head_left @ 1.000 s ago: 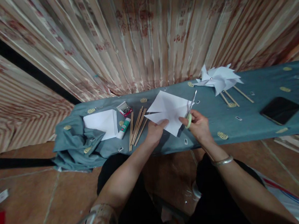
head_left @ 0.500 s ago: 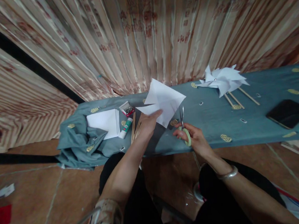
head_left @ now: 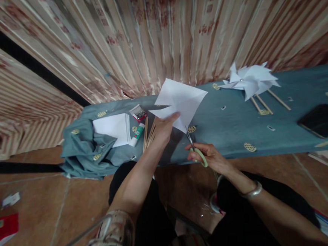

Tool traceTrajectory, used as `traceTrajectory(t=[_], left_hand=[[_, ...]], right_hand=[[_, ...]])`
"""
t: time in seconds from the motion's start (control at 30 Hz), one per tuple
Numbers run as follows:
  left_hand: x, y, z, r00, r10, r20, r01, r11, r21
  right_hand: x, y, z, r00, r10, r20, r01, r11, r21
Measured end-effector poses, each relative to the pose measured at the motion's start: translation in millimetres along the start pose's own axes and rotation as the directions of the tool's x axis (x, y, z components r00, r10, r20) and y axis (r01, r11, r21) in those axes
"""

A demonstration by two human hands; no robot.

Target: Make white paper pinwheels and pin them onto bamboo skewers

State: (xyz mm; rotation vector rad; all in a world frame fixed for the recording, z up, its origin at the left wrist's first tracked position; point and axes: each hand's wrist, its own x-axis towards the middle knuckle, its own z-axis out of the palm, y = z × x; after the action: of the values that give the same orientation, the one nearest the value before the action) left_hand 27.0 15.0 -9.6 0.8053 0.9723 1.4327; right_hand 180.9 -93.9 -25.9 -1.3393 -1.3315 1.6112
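Note:
My left hand (head_left: 166, 127) pinches a square white sheet of paper (head_left: 183, 97) above the table, thumb on top. A slit runs into the sheet from its left corner. In my right hand (head_left: 208, 155) are scissors (head_left: 199, 153) with pale green handles, fingers closed around the loops. Their blades point up and meet the sheet's lower corner; whether they stand apart is too small to tell. Beneath and left of my left hand lie several wooden sticks (head_left: 146, 134), a green and white glue stick (head_left: 137, 135) and a small red and white box (head_left: 138, 113) of metal pins.
A stack of white paper (head_left: 113, 129) lies at the left of the cloth-covered table (head_left: 230, 133). Several white paper pinwheels (head_left: 251, 80) on sticks rest at the back right, near a dark flat object (head_left: 321, 120). A curtain (head_left: 157, 44) hangs behind.
My right hand has brought the scissors left and turned them, so the blades now reach the paper's lower corner. The left hand still holds the sheet. The view has shifted slightly.

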Motion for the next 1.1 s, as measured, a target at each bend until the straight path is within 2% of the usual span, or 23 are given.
traceTrajectory(t=[0.13, 0.37, 0.83, 1.1], left_hand=[[-2.7, -4.2, 0.4, 0.998, -0.061, 0.023, 0.06, 0.997, 0.041], [-3.1, -6.0, -0.5, 0.996, -0.086, 0.017, 0.085, 0.996, 0.029], [-9.2, -2.4, 5.2, 0.995, -0.096, -0.005, 0.096, 0.994, -0.057], [-7.1, -4.8, 1.9, 0.998, -0.067, -0.006, 0.067, 0.998, -0.016]], right_hand=[[2.1, -5.4, 1.3, 0.999, 0.036, -0.002, -0.035, 0.998, 0.049], [2.8, -6.7, 0.9, 0.999, 0.04, -0.001, -0.04, 0.997, 0.059], [4.5, -5.5, 2.4, 1.0, 0.016, -0.015, -0.015, 0.997, 0.081], [3.8, -3.8, 3.2, 0.999, 0.026, -0.036, -0.022, 0.996, 0.089]])
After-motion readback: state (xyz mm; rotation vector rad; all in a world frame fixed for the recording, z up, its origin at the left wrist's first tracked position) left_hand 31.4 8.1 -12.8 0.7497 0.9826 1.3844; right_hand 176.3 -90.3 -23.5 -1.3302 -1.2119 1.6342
